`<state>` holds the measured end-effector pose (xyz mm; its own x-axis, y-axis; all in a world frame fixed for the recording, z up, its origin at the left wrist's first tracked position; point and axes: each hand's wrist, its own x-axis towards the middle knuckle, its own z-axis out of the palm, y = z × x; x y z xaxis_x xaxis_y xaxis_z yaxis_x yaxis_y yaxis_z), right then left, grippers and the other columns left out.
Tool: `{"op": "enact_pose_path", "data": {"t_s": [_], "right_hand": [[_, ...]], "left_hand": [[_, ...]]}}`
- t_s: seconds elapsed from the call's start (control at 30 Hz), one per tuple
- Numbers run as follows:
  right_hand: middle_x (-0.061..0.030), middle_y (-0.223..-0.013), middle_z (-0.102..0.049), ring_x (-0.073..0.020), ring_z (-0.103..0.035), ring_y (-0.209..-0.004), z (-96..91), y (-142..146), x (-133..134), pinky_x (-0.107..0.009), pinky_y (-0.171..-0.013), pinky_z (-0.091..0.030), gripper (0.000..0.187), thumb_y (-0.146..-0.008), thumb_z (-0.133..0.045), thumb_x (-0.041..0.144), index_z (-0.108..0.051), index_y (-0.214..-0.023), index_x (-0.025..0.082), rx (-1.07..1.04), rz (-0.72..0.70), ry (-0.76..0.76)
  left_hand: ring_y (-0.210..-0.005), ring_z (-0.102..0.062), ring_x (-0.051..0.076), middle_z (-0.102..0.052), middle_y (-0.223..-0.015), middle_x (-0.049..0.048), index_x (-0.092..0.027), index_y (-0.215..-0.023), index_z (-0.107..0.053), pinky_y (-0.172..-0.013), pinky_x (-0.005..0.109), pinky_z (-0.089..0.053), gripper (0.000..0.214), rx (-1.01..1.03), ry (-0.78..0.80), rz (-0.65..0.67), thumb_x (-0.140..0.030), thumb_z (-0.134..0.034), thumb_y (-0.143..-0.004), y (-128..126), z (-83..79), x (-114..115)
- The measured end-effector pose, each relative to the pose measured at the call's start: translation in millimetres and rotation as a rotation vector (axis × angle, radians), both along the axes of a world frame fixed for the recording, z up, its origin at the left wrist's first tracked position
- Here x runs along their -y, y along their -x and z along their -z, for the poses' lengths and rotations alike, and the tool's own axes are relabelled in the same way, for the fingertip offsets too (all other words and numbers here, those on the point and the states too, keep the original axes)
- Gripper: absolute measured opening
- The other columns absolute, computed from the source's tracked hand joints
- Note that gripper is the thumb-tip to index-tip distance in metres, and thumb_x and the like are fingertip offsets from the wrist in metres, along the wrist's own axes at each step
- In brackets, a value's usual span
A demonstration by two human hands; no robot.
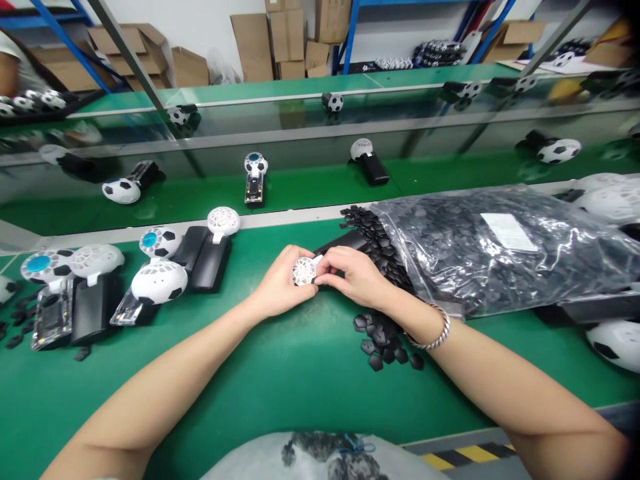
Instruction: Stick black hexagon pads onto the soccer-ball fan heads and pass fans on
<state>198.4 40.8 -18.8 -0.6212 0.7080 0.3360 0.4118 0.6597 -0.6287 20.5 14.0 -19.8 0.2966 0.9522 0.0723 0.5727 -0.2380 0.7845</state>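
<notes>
In my left hand, its fingers wrapped round it, is the white latticed ball head of a soccer-ball-shaped device. Its black box-like body extends behind my right hand. The thumb and fingers of my right hand are pinched together at the right edge of the ball head; whatever is between them is hidden. Small black pentagon pieces lie loose below my right wrist. More black pieces are heaped beyond it, by the mouth of a clear plastic bag full of them.
On the left of the green table stand several soccer-ball devices with black or see-through bodies. Beyond a metal rail, more devices sit on a green conveyor belt. A co-worker's arm shows at far left.
</notes>
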Motion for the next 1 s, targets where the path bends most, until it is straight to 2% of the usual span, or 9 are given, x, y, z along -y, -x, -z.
{"op": "enact_pose_path", "data": {"t_s": [0.13,0.27,0.43,0.57,0.7,0.77,0.87,0.93,1.0], "right_hand": [[0.0004,-0.078,-0.06,-0.0107,-0.055,-0.068,-17.5,-10,-2,-0.022,-0.063,-0.042,0.013,-0.078,-0.064,0.028,-0.059,-0.081,0.017,0.093,0.113,0.101],[-0.0078,-0.096,-0.061,-0.0231,-0.056,-0.089,-36.9,-31,-3,-0.03,-0.069,-0.045,0.021,-0.079,-0.061,0.029,-0.06,-0.096,0.016,0.588,0.427,-0.103],[-0.0113,-0.095,-0.062,-0.0271,-0.058,-0.091,-32.0,-42,-7,-0.034,-0.072,-0.046,0.022,-0.081,-0.056,0.024,-0.061,-0.1,0.014,0.902,0.414,-0.131],[-0.011,-0.091,-0.063,-0.0235,-0.061,-0.087,-18.4,-42,-11,-0.03,-0.071,-0.047,0.024,-0.08,-0.048,0.007,-0.064,-0.095,0.015,0.898,0.351,-0.129],[-0.0102,-0.086,-0.065,-0.0214,-0.063,-0.078,-3.7,-50,-16,-0.03,-0.066,-0.048,0.028,-0.077,-0.044,0.003,-0.066,-0.085,0.017,0.789,0.342,-0.2],[-0.0099,-0.087,-0.065,-0.0211,-0.063,-0.074,2.9,-54,-18,-0.031,-0.064,-0.049,0.028,-0.078,-0.043,0.004,-0.067,-0.083,0.018,0.748,0.324,-0.244],[-0.0083,-0.084,-0.064,-0.0214,-0.062,-0.075,8.7,-58,-21,-0.032,-0.062,-0.049,0.027,-0.079,-0.044,0.007,-0.067,-0.082,0.02,0.728,0.326,-0.29],[-0.0072,-0.082,-0.062,-0.0211,-0.061,-0.074,9.3,-58,-21,-0.032,-0.061,-0.049,0.026,-0.081,-0.045,0.009,-0.068,-0.081,0.021,0.742,0.345,-0.286],[-0.0062,-0.081,-0.061,-0.0202,-0.06,-0.072,7.9,-57,-20,-0.031,-0.058,-0.048,0.024,-0.082,-0.046,0.011,-0.068,-0.08,0.022,0.756,0.362,-0.271]], "left_hand": [[-0.084,-0.054,0.019,-0.054,-0.095,0.0036,-0.017,-0.099,-0.051,-0.073,0.031,-0.044,0.043,0.052,0.071,-0.05,-0.019,-0.065,-0.059,0,-0.5,3],[-0.079,-0.055,0.018,-0.056,-0.09,0.0017,-0.019,-0.1,-0.053,-0.069,0.029,-0.044,0.044,0.075,0.107,-0.12,-0.019,-0.067,-0.058,-2,-8.2,-15],[-0.087,-0.056,0.02,-0.056,-0.096,0.0043,-0.017,-0.103,-0.051,-0.075,0.031,-0.044,0.048,0.036,-0.08,-0.214,-0.023,-0.068,-0.059,-19,-18.0,-94],[-0.103,-0.052,0.024,-0.052,-0.112,0.0123,-0.012,-0.109,-0.048,-0.084,0.032,-0.042,0.051,-0.046,-0.153,-0.329,-0.023,-0.067,-0.063,-28,-17.9,-166],[-0.092,-0.058,0.027,-0.057,-0.106,0.0188,-0.006,-0.108,-0.051,-0.076,0.033,-0.045,0.056,-0.139,-0.077,-0.364,-0.032,-0.07,-0.062,-20,-15.3,-201],[-0.086,-0.06,0.024,-0.062,-0.1,0.0148,-0.009,-0.107,-0.054,-0.072,0.031,-0.047,0.061,-0.171,-0.047,-0.327,-0.041,-0.073,-0.059,-8,-19.5,-205],[-0.102,-0.055,0.023,-0.059,-0.113,0.0073,-0.019,-0.112,-0.053,-0.085,0.028,-0.043,0.066,-0.222,-0.093,-0.323,-0.049,-0.074,-0.055,30,-35.7,-202],[-0.119,-0.042,0.026,-0.049,-0.125,0.0082,-0.021,-0.118,-0.048,-0.098,0.033,-0.034,0.067,-0.277,-0.141,-0.429,-0.048,-0.071,-0.061,72,-48.6,-199],[-0.128,-0.026,0.036,-0.037,-0.133,0.0183,-0.013,-0.125,-0.038,-0.102,0.048,-0.024,0.071,-0.346,-0.147,-0.609,-0.043,-0.067,-0.067,122,-58.2,-194]]}}
